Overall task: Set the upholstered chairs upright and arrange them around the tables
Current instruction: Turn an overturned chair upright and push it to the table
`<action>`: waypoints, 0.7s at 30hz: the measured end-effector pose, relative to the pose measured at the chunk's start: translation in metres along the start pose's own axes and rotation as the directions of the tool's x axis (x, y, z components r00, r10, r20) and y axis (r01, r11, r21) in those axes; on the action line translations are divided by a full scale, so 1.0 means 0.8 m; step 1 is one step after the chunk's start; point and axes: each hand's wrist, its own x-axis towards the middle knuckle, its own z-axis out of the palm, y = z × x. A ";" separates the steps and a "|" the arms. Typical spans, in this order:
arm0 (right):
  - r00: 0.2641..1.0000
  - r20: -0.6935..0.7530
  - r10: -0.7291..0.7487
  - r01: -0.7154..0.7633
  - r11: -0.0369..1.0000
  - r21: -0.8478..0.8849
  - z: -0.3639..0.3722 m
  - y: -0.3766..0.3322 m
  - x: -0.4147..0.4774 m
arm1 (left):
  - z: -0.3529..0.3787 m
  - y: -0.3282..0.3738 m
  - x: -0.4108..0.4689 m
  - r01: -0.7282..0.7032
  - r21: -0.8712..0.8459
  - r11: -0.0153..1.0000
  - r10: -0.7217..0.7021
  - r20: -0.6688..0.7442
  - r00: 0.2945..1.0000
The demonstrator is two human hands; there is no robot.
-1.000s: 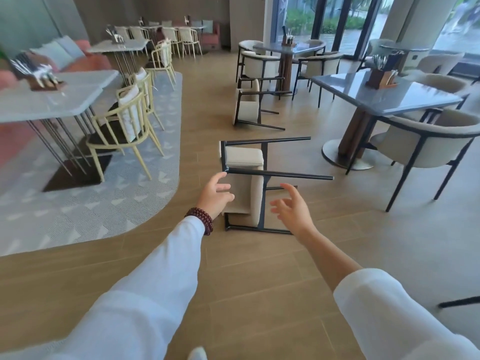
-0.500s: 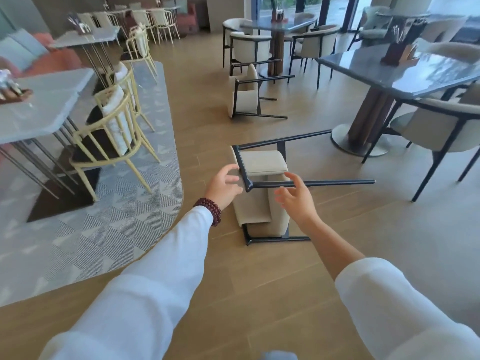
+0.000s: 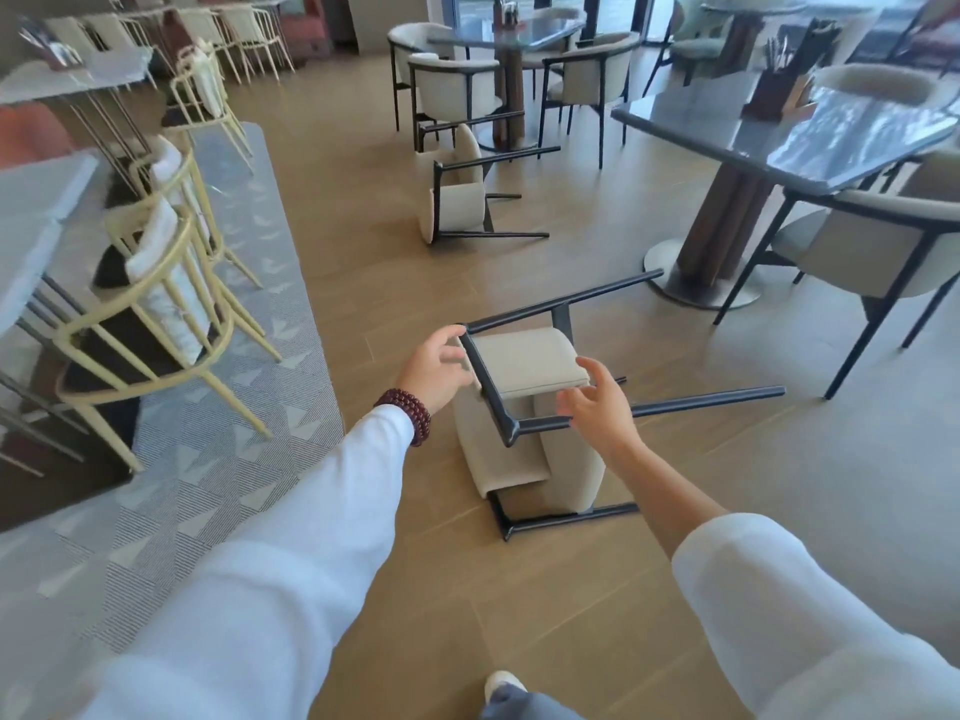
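A beige upholstered chair with a black metal frame (image 3: 524, 366) lies tipped on its side on the wooden floor right in front of me, legs pointing right. My left hand (image 3: 435, 370) is spread open at the frame's left corner, fingers at the bar. My right hand (image 3: 597, 402) hovers open over the lower frame bar by the seat, fingers apart. A second tipped chair (image 3: 457, 200) lies farther back. A dark glossy table (image 3: 779, 137) stands to the right with an upright chair (image 3: 872, 241) beside it.
A patterned grey rug (image 3: 208, 459) with yellow-framed chairs (image 3: 156, 314) and pale tables fills the left. Another dark round table (image 3: 514, 31) with upright beige chairs stands at the back. The near table's pedestal base (image 3: 696, 278) sits close to the tipped chair's legs.
I have stepped closer to the tipped chair. Both hands have reached forward to its frame, the left to the corner, the right above the lower bar.
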 end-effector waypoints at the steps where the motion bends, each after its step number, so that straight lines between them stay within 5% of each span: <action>1: 1.000 -0.006 0.007 -0.007 1.000 0.000 0.007 -0.005 0.008 | -0.008 -0.001 0.014 -0.004 0.006 1.000 0.004 0.001 1.000; 21: 0.901 -0.349 0.258 -0.192 0.958 0.212 0.281 -0.057 0.047 | -0.225 -0.117 0.212 -0.241 0.146 0.960 0.170 0.383 0.908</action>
